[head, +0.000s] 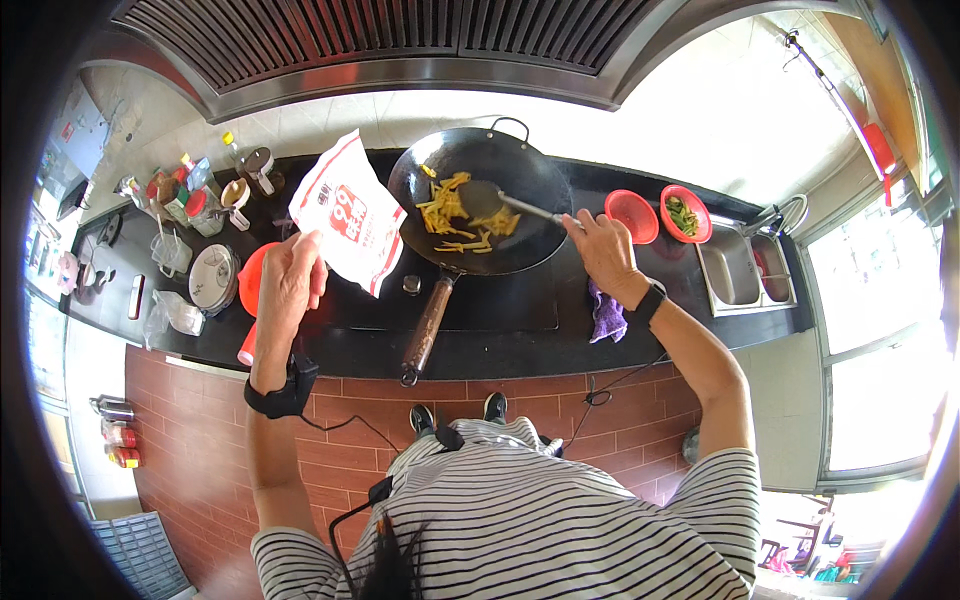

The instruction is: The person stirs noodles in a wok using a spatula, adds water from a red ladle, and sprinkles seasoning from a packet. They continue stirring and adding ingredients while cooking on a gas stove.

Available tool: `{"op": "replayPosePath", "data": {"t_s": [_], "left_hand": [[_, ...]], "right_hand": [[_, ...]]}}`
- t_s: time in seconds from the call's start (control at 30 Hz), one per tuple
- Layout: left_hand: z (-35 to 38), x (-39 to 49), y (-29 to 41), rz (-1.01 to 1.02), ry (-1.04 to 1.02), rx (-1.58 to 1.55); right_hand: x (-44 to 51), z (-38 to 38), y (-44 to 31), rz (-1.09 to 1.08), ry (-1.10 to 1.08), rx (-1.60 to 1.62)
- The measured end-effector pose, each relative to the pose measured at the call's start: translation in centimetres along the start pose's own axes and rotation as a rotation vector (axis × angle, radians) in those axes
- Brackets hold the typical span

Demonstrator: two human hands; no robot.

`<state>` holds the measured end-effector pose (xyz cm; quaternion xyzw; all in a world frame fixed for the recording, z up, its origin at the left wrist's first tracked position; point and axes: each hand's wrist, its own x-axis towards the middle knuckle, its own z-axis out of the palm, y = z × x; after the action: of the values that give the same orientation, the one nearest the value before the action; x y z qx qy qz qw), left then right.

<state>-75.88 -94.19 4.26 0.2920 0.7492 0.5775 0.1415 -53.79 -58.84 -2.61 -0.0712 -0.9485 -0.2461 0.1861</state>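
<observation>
My left hand (289, 281) pinches the lower corner of a white and red seasoning packet (349, 214), raised left of the wok and bearing printed writing. In my right hand (604, 251) is the handle of a metal spatula (529, 208). Its dark blade rests among yellow food strips (448, 206) inside a black wok (409, 169). The strips lie in a loose heap around the wok's middle. A wooden handle (431, 319) points from the wok towards me, and a wire loop handle stands on its far rim.
Two red bowls (632, 216) stand right of the wok; the farther one holds green strips (681, 217). A purple cloth (607, 313) lies below my right hand. A steel sink (727, 274) is at the right. Condiment jars (202, 214) and stacked plates (213, 276) fill the left. A range hood (420, 75) hangs above.
</observation>
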Motion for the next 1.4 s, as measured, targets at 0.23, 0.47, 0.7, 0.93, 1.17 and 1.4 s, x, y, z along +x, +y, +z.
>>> {"op": "replayPosePath", "data": {"t_s": [0.23, 0.47, 0.7, 0.93, 1.17, 1.4], "left_hand": [[0.3, -1.3, 1.0, -0.013, 0.01, 0.025], [-0.9, -2.5, 1.3, 0.011, 0.065, -0.034], [-0.1, -2.2, 2.6, -0.036, 0.025, -0.044], [2.7, -0.6, 5.5, 0.023, -0.324, -0.338], [6.7, -0.1, 7.1, 0.098, -0.649, -0.439], [8.7, 0.6, 6.6, 0.199, -0.434, -0.451]], "right_hand": [[0.7, 3.6, -0.6, 0.049, 0.043, -0.054], [-5.4, -1.5, -2.1, -0.139, -0.086, 0.142], [-7.2, -4.3, -2.7, -0.084, -0.155, 0.263], [-4.0, -6.7, -5.3, 0.326, -0.452, 1.855], [-0.6, -9.2, -10.2, 0.413, 0.099, 2.646], [-1.3, -9.8, -9.1, 0.689, 0.167, 2.451]]}}
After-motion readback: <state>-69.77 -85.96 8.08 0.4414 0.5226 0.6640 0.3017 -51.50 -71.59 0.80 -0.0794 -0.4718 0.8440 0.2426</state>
